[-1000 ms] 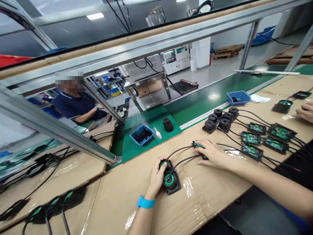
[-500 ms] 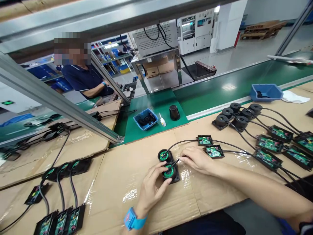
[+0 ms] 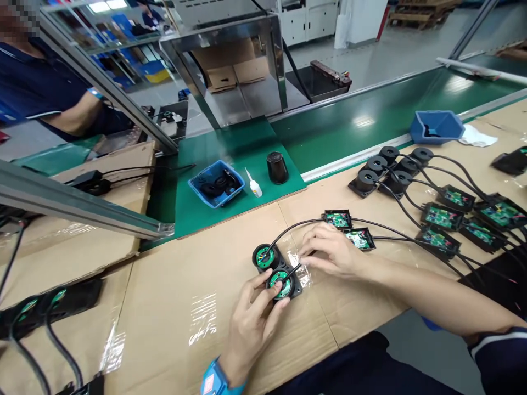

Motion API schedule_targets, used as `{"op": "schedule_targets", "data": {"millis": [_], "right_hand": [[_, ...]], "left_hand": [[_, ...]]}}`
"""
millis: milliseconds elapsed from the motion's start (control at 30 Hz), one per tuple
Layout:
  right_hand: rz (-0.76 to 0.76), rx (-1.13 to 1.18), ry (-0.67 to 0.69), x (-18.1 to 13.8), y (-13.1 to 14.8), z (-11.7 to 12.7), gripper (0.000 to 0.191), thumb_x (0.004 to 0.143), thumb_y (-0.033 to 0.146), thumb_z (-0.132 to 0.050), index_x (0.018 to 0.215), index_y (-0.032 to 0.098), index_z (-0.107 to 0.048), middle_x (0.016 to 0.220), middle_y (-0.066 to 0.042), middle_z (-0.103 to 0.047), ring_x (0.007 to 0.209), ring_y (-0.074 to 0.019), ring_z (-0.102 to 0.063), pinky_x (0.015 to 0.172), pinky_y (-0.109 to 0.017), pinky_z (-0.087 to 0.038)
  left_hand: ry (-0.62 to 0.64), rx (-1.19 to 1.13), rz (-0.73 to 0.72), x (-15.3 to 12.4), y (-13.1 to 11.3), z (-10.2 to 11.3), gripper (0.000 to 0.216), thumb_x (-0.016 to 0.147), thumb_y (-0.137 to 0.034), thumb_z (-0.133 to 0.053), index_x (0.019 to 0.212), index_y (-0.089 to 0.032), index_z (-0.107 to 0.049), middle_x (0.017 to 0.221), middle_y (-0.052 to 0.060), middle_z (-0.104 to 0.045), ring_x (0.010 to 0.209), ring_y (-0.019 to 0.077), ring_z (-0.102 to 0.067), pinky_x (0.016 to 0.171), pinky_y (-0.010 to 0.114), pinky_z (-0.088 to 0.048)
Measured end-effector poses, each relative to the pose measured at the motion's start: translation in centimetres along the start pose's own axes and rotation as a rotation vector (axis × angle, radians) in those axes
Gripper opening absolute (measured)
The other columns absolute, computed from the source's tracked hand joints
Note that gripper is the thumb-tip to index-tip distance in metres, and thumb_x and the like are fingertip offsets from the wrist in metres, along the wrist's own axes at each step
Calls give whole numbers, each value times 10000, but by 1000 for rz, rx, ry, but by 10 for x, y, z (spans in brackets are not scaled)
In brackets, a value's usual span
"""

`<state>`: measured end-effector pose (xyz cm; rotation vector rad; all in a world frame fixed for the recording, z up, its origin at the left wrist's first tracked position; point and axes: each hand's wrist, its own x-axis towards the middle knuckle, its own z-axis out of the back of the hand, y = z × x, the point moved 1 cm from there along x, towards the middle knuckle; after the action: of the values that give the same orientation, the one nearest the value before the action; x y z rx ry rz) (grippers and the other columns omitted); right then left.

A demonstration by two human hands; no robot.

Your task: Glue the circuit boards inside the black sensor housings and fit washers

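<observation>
My left hand (image 3: 252, 321) grips the near round black housing (image 3: 293, 289) from its left side. One of its fingertips presses on the green circuit board (image 3: 275, 278) inside. A black cable (image 3: 293, 270) rises out of that board, and my right hand (image 3: 331, 249) pinches it just to the right. Directly behind stands a second round housing (image 3: 254, 260), open at the top, with coloured wires on its green board. Its cable arcs right to a small rectangular box (image 3: 337, 219) with a circuit board. Partly behind my right hand is another such box (image 3: 360, 239).
More round housings (image 3: 366, 181) and cabled circuit boxes (image 3: 442, 216) lie to the right; further ones (image 3: 78, 293) are at left. Beyond the cardboard are a blue bin (image 3: 216, 184), a small white bottle (image 3: 255, 187) and a black cup-shaped part (image 3: 277, 167). A co-worker (image 3: 61, 93) is at far left.
The view has shifted, so the bench items sit further left. A finger of my left hand has come down onto the near board. My right hand's fingers have curled more around the cable.
</observation>
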<state>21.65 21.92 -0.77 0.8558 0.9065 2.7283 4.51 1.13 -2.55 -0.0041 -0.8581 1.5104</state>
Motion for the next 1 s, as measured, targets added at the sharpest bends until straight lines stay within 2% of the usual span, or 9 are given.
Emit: {"op": "schedule_targets", "data": {"millis": [67, 167, 233, 300, 367, 567, 767, 867, 1000], "right_hand": [[-49, -23, 3, 13, -5, 6, 307, 1058, 450, -539, 1078, 190, -700, 1063, -80, -726, 1039, -210, -630, 950, -374, -455], [-117, -64, 81, 39, -17, 2, 343, 1056, 468, -537, 1204, 183, -659, 1178, -94, -713, 1133, -235, -613, 1011, -400, -433], [-158, -81, 163, 54, -25, -7, 361, 1044, 502, -550, 1142, 181, -681, 1085, -78, -727, 1005, -224, -643, 933, -372, -452], [-198, -84, 224, 63, -29, -17, 393, 1033, 535, -557, 955, 177, -701, 879, -34, -702, 775, -170, -618, 763, -297, -443], [-221, -79, 239, 66, -26, -24, 423, 1011, 548, -593, 828, 177, -679, 772, -2, -635, 665, -129, -553, 659, -254, -391], [-161, -17, 159, 64, -10, -33, 411, 991, 561, -615, 843, 184, -677, 809, -34, -599, 838, -183, -561, 815, -308, -407], [-237, 130, 143, 64, -23, -32, 328, 926, 482, -739, 809, 181, -681, 769, 1, -641, 745, -139, -584, 706, -261, -424], [-318, 163, 123, 72, -30, -27, 278, 923, 450, -749, 910, 176, -706, 874, -11, -706, 818, -130, -651, 749, -236, -482], [-478, 157, 79, 101, -51, -24, 414, 926, 478, -733, 1182, 164, -649, 901, -9, -715, 772, -123, -667, 711, -232, -509]], "left_hand": [[0, 26, -9, 8, 12, 9, 179, 969, -314, -620, 1096, -254, -730, 1204, 111, -662, 1075, 224, -702, 863, 353, -635], [-18, 43, -5, 29, 38, 18, 269, 940, -367, -662, 1171, -231, -638, 1321, 135, -621, 1237, 280, -647, 989, 451, -599], [53, -26, -35, 44, 53, 16, 356, 926, -384, -690, 1212, -215, -563, 1372, 145, -625, 1293, 280, -629, 1029, 452, -582], [134, -96, -80, 53, 63, 9, 316, 942, -390, -677, 1183, -220, -563, 1327, 118, -677, 1223, 238, -680, 999, 379, -597], [139, -116, -98, 55, 68, 3, 247, 949, -383, -674, 1124, -224, -602, 1257, 91, -717, 1130, 207, -722, 966, 327, -605], [83, -58, -207, 51, 67, 2, 190, 937, -282, -697, 1107, -205, -660, 1283, 130, -686, 1135, 227, -715, 974, 355, -607], [136, -103, -274, 62, 67, 9, 116, 964, -295, -650, 1036, -211, -683, 1237, 112, -709, 1048, 200, -744, 882, 280, -627], [191, -78, -306, 74, 83, 20, 172, 1001, -363, -577, 1035, -262, -712, 1229, 62, -727, 1066, 190, -737, 878, 275, -617], [86, 260, -170, 120, 124, 59, 319, 1023, -449, -465, 1036, -279, -735, 1169, 72, -745, 1081, 267, -707, 929, 414, -567]]}}
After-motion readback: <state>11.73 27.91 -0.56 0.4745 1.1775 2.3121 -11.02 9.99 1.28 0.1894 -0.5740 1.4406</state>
